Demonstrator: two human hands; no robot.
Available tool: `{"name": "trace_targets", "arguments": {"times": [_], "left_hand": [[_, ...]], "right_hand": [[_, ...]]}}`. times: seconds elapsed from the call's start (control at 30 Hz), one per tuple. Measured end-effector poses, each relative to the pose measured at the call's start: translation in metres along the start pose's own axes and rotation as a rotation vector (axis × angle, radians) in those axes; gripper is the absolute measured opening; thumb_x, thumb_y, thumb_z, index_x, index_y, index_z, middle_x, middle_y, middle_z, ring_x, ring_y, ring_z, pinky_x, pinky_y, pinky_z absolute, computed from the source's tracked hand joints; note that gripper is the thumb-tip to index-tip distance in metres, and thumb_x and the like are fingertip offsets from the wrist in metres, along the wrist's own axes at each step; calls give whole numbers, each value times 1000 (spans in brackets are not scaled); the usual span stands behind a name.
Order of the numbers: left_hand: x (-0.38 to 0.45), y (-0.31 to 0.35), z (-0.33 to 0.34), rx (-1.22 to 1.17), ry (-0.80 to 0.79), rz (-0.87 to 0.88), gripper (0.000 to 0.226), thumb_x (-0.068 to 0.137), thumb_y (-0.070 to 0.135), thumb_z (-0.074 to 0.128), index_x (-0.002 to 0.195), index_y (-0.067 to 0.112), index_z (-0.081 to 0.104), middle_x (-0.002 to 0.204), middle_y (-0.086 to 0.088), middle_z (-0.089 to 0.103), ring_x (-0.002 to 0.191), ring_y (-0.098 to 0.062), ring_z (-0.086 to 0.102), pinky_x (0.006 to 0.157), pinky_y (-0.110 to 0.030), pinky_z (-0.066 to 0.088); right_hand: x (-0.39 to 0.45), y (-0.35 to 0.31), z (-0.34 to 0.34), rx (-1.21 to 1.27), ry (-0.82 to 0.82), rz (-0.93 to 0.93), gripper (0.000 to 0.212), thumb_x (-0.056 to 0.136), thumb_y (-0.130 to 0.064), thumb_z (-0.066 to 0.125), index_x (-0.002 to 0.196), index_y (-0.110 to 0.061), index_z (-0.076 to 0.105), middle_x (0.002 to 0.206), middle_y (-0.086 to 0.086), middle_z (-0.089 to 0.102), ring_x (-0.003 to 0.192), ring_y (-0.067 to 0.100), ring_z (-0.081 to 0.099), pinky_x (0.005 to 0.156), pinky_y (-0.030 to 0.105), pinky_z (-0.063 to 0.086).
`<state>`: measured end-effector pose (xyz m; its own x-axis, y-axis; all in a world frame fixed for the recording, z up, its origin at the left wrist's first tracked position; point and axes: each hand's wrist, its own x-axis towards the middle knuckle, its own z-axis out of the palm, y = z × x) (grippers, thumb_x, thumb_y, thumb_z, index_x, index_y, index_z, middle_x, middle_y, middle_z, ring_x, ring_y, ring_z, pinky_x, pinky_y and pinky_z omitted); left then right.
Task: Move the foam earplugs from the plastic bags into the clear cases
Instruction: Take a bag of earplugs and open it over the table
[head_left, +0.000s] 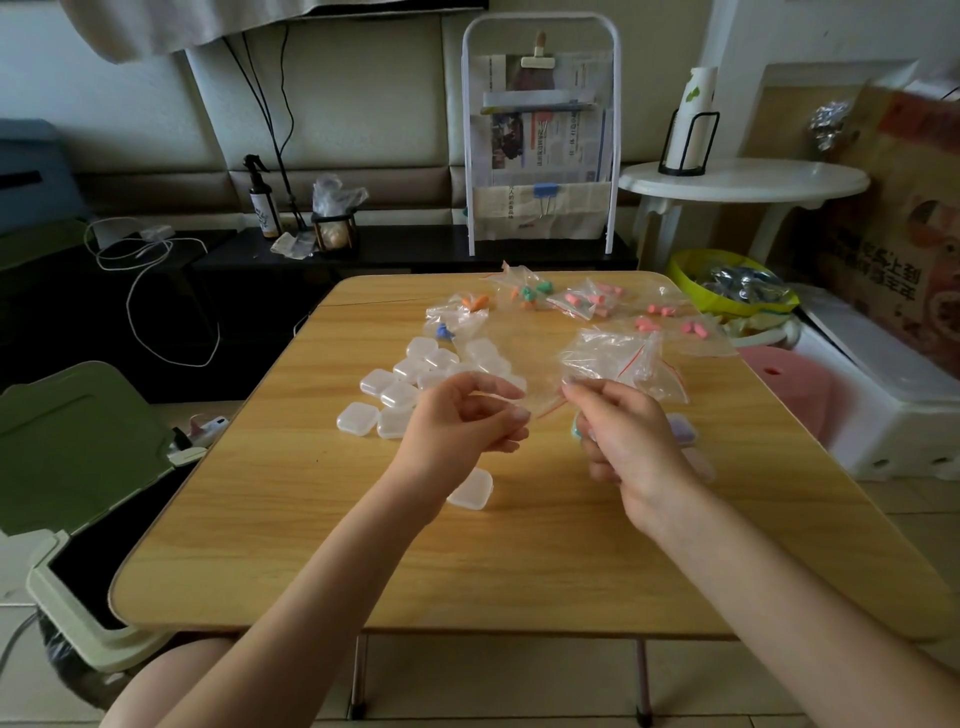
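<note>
Fingertips of both hands pinch the mouth of a clear plastic bag held up above the middle of the wooden table: the left hand grips one side of the opening between thumb and curled fingers, the right hand grips the other side, its lower fingers folded in around something pale green that cannot be made out. The bag, with a red strip along its mouth, stretches between the two hands and looks empty, though its thin film makes that hard to judge. Just beyond the right hand a crumpled pile of empty bags lies on the table. Behind the left hand a cluster of clear cases sits left of centre, lids shut, and a single case lies beneath the left wrist, nearer the front edge. Two cases with pale purple contents show partly behind the right hand. Along the far edge lie bags holding foam earplugs: orange ones, a green and orange mix, pink ones and more pink towards the far right corner; a blue earplug bag lies just beyond the cases. Off the table's left edge stands a green bin with its lid raised.
</note>
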<state>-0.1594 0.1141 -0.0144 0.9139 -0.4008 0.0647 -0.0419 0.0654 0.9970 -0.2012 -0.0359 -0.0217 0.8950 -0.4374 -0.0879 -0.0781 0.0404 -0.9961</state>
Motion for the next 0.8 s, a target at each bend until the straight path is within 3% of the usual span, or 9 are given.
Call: {"name": "trace_targets", "arguments": {"times": [0.13,0.3,0.4,0.47,0.63,0.8], "left_hand": [[0,-1,0,42,28,13,21,81,-6,68,87,9,54,67,-6,67,59,-12,64,55,-19,51],[1,-2,2,44,76,16,24,82,6,70,97,11,52,72,-7,71,65,-12,68,59,-20,53],[2,-3,1,-7,61,-19,34,79,12,74,104,13,50,81,-8,74,77,-18,72,71,-28,58],[1,-2,-1,10,48,-38,42,75,8,77,107,14,51,89,-8,74,80,-18,72,73,-26,57],[2,-1,-3,-4,118,-38,40,76,3,75,108,11,52,88,-9,73,79,-16,69,63,-19,54],[2,1,-6,124,36,-47,38,77,2,74,107,15,54,81,2,74,77,-9,67,53,-18,45]], "right_hand": [[0,0,0,-26,12,-33,14,89,-27,66,82,-15,64,51,-7,35,43,8,26,38,20,22],[1,-1,-2,6,33,-15,32,90,-21,64,66,-21,44,47,-10,37,43,7,29,35,18,22],[1,-1,-3,32,43,-5,28,91,-23,63,70,-20,47,48,-10,38,41,6,30,34,18,23],[2,-1,-4,40,39,-1,26,92,-26,63,71,-20,48,48,-9,39,40,6,30,34,17,23],[2,-4,-3,9,-20,24,14,94,-21,55,81,-14,53,53,-5,39,39,6,28,34,18,21],[6,-8,-5,-64,-44,39,19,93,-25,48,95,-20,66,54,-6,38,36,3,28,33,17,22]]}}
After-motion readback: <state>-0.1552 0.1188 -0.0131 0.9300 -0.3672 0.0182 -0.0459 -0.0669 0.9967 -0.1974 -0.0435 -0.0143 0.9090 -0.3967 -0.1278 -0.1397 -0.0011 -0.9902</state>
